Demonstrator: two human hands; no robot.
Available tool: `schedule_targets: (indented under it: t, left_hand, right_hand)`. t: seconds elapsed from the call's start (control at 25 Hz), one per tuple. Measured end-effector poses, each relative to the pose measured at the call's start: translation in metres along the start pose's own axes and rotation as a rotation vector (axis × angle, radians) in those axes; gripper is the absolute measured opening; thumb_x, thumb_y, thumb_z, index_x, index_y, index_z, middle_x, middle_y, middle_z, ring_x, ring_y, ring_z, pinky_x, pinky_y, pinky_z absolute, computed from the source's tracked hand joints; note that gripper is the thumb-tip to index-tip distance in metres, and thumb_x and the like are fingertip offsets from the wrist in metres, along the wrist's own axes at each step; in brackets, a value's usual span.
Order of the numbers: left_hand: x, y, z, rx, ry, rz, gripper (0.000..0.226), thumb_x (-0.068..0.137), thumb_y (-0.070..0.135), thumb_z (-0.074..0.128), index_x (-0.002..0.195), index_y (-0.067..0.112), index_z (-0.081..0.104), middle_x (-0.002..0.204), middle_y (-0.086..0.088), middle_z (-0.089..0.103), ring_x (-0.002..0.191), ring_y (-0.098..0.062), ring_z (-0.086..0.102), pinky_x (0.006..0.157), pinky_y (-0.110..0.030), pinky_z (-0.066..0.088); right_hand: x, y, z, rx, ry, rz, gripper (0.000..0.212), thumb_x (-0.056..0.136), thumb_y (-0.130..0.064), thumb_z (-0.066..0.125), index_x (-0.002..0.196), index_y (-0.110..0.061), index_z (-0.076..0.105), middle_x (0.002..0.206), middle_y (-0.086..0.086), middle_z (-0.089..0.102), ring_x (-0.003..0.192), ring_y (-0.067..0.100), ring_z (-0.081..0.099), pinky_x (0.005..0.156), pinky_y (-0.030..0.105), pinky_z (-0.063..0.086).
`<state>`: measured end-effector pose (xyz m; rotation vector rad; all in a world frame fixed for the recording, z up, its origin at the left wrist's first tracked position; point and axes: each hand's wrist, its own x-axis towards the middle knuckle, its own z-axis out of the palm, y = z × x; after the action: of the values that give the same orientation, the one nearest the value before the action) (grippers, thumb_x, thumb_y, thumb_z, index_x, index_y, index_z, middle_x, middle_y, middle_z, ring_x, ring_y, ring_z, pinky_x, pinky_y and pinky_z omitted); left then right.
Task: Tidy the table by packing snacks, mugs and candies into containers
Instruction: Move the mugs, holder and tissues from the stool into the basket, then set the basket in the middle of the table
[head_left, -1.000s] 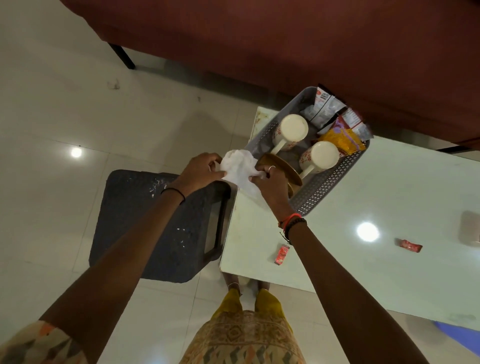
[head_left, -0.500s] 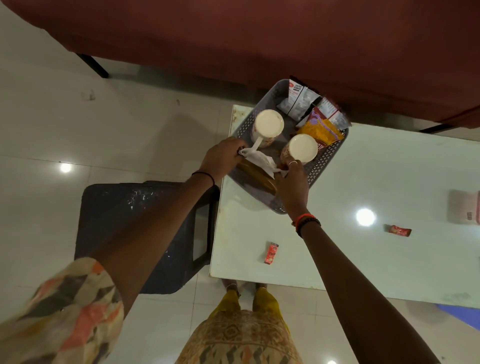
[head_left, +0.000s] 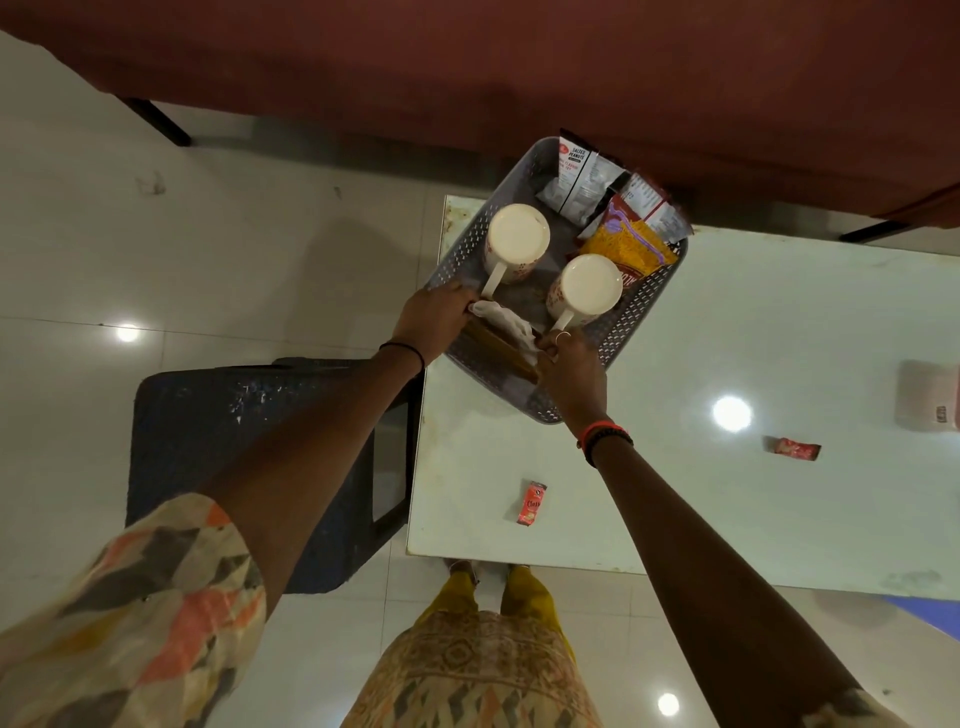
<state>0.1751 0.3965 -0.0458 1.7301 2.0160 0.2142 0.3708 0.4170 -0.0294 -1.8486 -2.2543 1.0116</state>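
A: Basket first. Where is it?
B: The grey perforated plastic basket (head_left: 641, 312) sits on the far left corner of the pale glossy table (head_left: 675, 493), at an angle. Inside are a white red-speckled mug (head_left: 517, 236) and a second mug (head_left: 589, 283) like it, both upright with handles toward the person. A white-and-black peanut packet (head_left: 576, 179) and a yellow snack packet (head_left: 631, 244) are at the far end.
A: Hands?
B: Both are at the near end. The left hand (head_left: 434, 317) looks curled onto one end of a crumpled white wad (head_left: 506, 319), and the right hand (head_left: 571, 366) pinches the other end. The wad lies across a flat brown wooden piece (head_left: 498, 345) along the near wall.
A: Left to pack?
B: A small red candy packet (head_left: 531, 501) near the front edge and a red candy wrapper (head_left: 795, 448) farther right, well apart. Both are loose on the table.
A: Risks?
B: My read: the basket is close to the table edge, maybe over it. A push while tucking the wad could slide it off toward the dark plastic stool (head_left: 234, 441). The right hand's fingers are just beside the second mug's handle, so a snag could tip it.
A: Unclear bits?
B: Can't tell if the wad is tissue, cloth or thin bag. The left fingertips are hidden by the hand. The wooden piece is half covered. A pinkish thing (head_left: 927, 397) is cut off at the right edge. The packets behind the yellow one are mostly hidden.
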Motion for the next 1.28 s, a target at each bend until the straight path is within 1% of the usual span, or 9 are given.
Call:
schedule_targets:
  t: [0.16,0.32,0.48,0.56,0.64,0.76,0.92,1.12,1.28]
  left_hand:
    - [-0.002,-0.002,0.002,-0.055,0.008,-0.091,0.027,0.095,0.015,0.045,0.12,0.01,0.052,0.122,-0.015,0.057,0.1,-0.035,0.061,0.085,-0.044,0.052]
    - [-0.019,0.001,0.006,-0.293,0.237,-0.278,0.035,0.092,0.013,0.049,0.126,0.008,0.045,0.124,-0.015,0.053,0.106,-0.029,0.058,0.086,-0.04,0.054]
    - [-0.039,0.017,0.018,-0.698,0.581,-0.646,0.044,0.089,0.012,0.056,0.129,0.001,0.042,0.129,-0.02,0.046,0.114,-0.03,0.051,0.094,-0.033,0.047]
    - [-0.044,0.03,0.026,-0.949,0.64,-0.887,0.056,0.089,0.016,0.06,0.135,-0.003,0.035,0.136,-0.023,0.039,0.122,-0.032,0.045,0.103,-0.033,0.04]
    - [-0.047,0.044,0.036,-1.198,0.568,-1.048,0.065,0.088,0.022,0.062,0.139,-0.002,0.029,0.14,-0.023,0.038,0.128,-0.033,0.042,0.107,-0.035,0.038]
    - [-0.052,0.063,0.052,-1.48,0.355,-1.019,0.057,0.09,0.018,0.059,0.137,0.003,0.031,0.137,-0.019,0.047,0.125,-0.033,0.048,0.097,-0.033,0.042]
    - [-0.055,0.061,0.07,-1.467,0.26,-0.982,0.049,0.089,0.013,0.058,0.134,0.003,0.039,0.134,-0.026,0.049,0.124,-0.043,0.046,0.105,-0.05,0.04]
    - [-0.055,0.056,0.072,-1.59,0.276,-0.99,0.047,0.085,0.005,0.062,0.13,0.006,0.046,0.119,-0.007,0.057,0.104,-0.02,0.055,0.072,-0.024,0.054]
    - [-0.056,0.054,0.074,-1.562,0.288,-1.001,0.047,0.084,0.008,0.065,0.128,0.005,0.049,0.127,-0.011,0.057,0.109,-0.02,0.055,0.084,-0.034,0.053]
  right_hand:
    - [0.003,0.006,-0.001,0.04,-0.02,0.025,0.018,0.089,-0.015,0.059,0.102,-0.006,0.068,0.112,0.01,0.064,0.096,0.025,0.064,0.073,0.032,0.052]
    - [0.016,0.005,-0.019,0.122,0.068,0.033,0.022,0.092,-0.018,0.052,0.093,-0.004,0.068,0.099,0.016,0.071,0.091,0.029,0.065,0.07,0.027,0.047]
    - [0.059,-0.002,-0.059,0.165,0.231,0.01,0.024,0.093,-0.014,0.05,0.103,-0.001,0.068,0.108,0.02,0.07,0.101,0.03,0.064,0.082,0.024,0.044]
    - [0.092,-0.003,-0.082,0.126,0.297,-0.006,0.025,0.092,-0.009,0.048,0.106,0.0,0.067,0.111,0.02,0.069,0.105,0.029,0.062,0.085,0.024,0.039]
    - [0.126,-0.004,-0.102,0.063,0.339,-0.015,0.029,0.09,-0.007,0.045,0.11,0.0,0.065,0.116,0.021,0.066,0.112,0.03,0.06,0.092,0.028,0.038]
    - [0.172,0.0,-0.123,-0.12,0.253,-0.058,0.03,0.089,-0.006,0.042,0.111,0.003,0.062,0.119,0.024,0.064,0.113,0.036,0.058,0.093,0.035,0.04]
    - [0.208,0.002,-0.128,-0.259,0.07,-0.018,0.035,0.095,-0.016,0.04,0.115,0.008,0.057,0.122,0.032,0.056,0.116,0.045,0.053,0.097,0.045,0.043]
    - [0.226,-0.003,-0.114,-0.317,-0.052,-0.066,0.037,0.097,-0.011,0.036,0.118,0.014,0.052,0.125,0.037,0.052,0.118,0.049,0.049,0.098,0.047,0.04]
    - [0.236,-0.003,-0.11,-0.342,-0.119,-0.081,0.034,0.094,-0.007,0.042,0.119,0.014,0.052,0.129,0.035,0.051,0.121,0.046,0.048,0.103,0.043,0.038]
